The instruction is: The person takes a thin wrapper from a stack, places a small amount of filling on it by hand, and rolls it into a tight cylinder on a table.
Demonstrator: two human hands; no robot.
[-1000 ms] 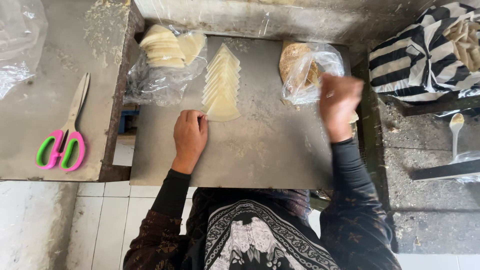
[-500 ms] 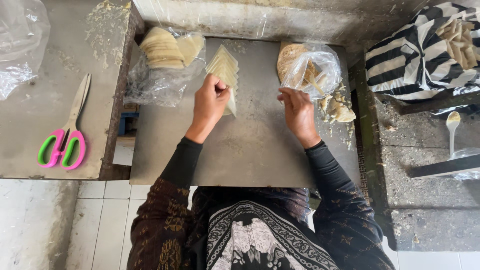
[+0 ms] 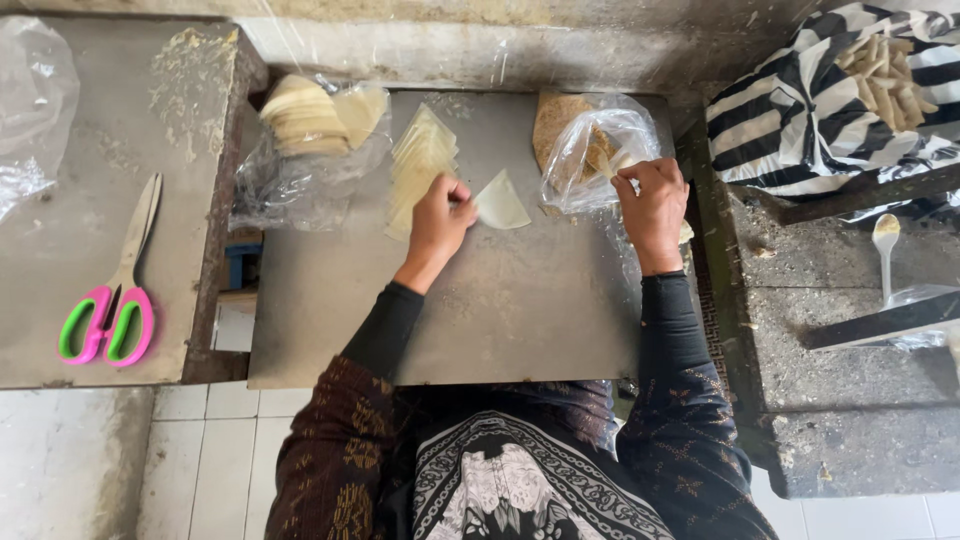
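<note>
My left hand (image 3: 440, 215) pinches a pale wedge-shaped dough sheet (image 3: 502, 203) and holds it flat on the grey work board (image 3: 500, 310), just right of a fanned stack of the same sheets (image 3: 420, 165). My right hand (image 3: 652, 205) grips the edge of a clear plastic bag (image 3: 590, 150) that holds brownish filling; its fingertips are at the bag's opening. A second clear bag with round pale wrappers (image 3: 310, 120) lies at the board's far left corner.
Pink and green scissors (image 3: 110, 300) lie on the concrete slab at left, with a crumpled plastic bag (image 3: 35, 110) beyond. At right a striped black-and-white cloth (image 3: 800, 120) holds rolled sticks (image 3: 885, 80). A white spoon (image 3: 885, 245) rests on the right ledge.
My left hand has pulled one sheet off the stack and drawn it rightward onto the board. My right hand moved up and right to the filling bag.
</note>
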